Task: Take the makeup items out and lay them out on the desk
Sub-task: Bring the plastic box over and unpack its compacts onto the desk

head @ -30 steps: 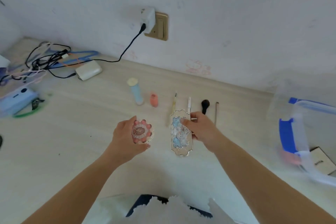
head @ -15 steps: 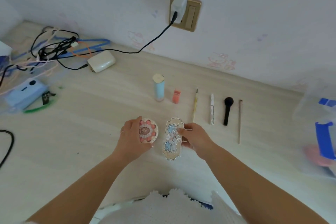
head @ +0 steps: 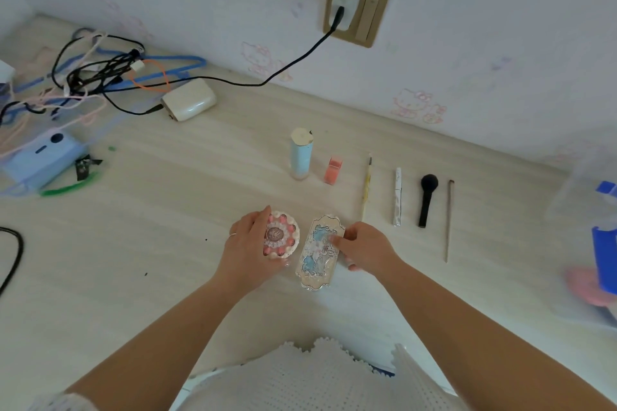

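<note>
My left hand [head: 248,250] grips a round pink-and-white compact [head: 282,238] low over the pale wooden desk [head: 167,227]. My right hand [head: 365,248] holds a long ornate palette [head: 319,252] with blue decoration, thumb on its lid, right beside the compact. Behind them lie a row of items: a light blue tube [head: 300,153] standing upright, a small coral bottle [head: 333,171], a thin yellow brush [head: 366,188], a white pen-shaped stick [head: 397,197], a black powder brush [head: 426,198] and a thin brown stick [head: 449,218].
A clear plastic box with blue latches [head: 601,253] stands at the right edge. At the back left lie tangled cables [head: 100,77], a white charger case [head: 188,99] and a light blue camera [head: 41,157]. A black cord runs to the wall socket [head: 355,7].
The view has swung left, so the box slid toward the right edge. Both hands have come lower toward the desk with the compact and the palette still held side by side.
</note>
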`<state>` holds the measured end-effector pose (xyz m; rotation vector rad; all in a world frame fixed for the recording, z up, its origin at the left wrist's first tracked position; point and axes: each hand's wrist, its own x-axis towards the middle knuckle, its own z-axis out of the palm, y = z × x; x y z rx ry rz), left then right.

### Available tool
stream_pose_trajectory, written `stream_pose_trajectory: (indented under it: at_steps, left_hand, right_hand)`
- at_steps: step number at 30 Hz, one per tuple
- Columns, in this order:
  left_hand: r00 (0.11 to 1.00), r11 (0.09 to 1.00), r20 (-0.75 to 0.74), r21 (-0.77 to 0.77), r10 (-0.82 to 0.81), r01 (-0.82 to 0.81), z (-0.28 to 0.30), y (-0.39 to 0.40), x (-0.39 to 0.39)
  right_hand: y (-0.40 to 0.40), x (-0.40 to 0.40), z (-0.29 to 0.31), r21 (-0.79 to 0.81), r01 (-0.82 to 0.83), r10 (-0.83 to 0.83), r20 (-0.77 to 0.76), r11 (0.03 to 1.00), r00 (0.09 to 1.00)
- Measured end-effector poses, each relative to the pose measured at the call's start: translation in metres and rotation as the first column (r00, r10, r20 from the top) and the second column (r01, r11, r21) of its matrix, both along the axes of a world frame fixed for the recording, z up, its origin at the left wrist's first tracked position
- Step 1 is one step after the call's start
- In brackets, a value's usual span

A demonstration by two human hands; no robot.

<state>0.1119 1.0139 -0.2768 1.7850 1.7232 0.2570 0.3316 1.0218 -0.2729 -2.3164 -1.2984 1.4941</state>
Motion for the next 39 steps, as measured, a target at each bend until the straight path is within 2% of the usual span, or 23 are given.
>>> stream_pose_trajectory:
  at_steps: [5, 11, 15, 19, 23, 26, 29, 35, 39]
  left_hand:
    - [1.000, 1.000, 0.001, -0.012, 0.012, -0.012, 0.002, -0.001, 0.002]
    - [0.997, 0.998, 0.046, -0.040, 0.059, -0.057, 0.005, -0.003, 0.005]
    - [0.986, 0.991, 0.114, -0.070, 0.124, -0.116, 0.006, -0.006, 0.008]
    - [0.959, 0.980, 0.227, 0.064, 0.170, -0.189, 0.020, -0.009, 0.019]
    - [0.896, 0.969, 0.429, 0.147, 0.118, -0.198, 0.052, -0.009, 0.046]
    - [0.814, 0.984, 0.572, 0.062, 0.100, -0.164, 0.081, -0.005, 0.075]
    - [0.703, 0.998, 0.708, -0.043, 0.063, -0.046, 0.110, -0.002, 0.110]
    - [0.654, 0.989, 0.750, -0.002, -0.098, 0.151, 0.145, -0.013, 0.199]
    - [0.628, 0.970, 0.756, 0.038, -0.185, 0.241, 0.157, -0.029, 0.261]
  right_hand:
    - [0.005, 0.000, 0.005, -0.030, -0.087, 0.088, 0.068, 0.996, 0.994]
    - [0.004, 0.000, 0.001, -0.009, -0.066, 0.067, 0.071, 0.998, 0.995]
    - [0.000, 0.001, -0.001, 0.036, -0.010, 0.008, 0.039, 0.999, 0.999]
    - [-0.011, 0.010, 0.012, 0.110, 0.152, -0.141, -0.098, 0.982, 0.985]
    - [-0.022, 0.035, 0.042, 0.199, 0.376, -0.304, -0.315, 0.905, 0.899]
    - [-0.031, 0.058, 0.069, 0.282, 0.484, -0.353, -0.410, 0.828, 0.841]
    - [-0.044, 0.085, 0.098, 0.349, 0.572, -0.387, -0.473, 0.743, 0.791]
    - [-0.085, 0.159, 0.146, 0.380, 0.715, -0.412, -0.621, 0.587, 0.667]
    - [-0.120, 0.215, 0.167, 0.423, 0.736, -0.413, -0.630, 0.528, 0.658]
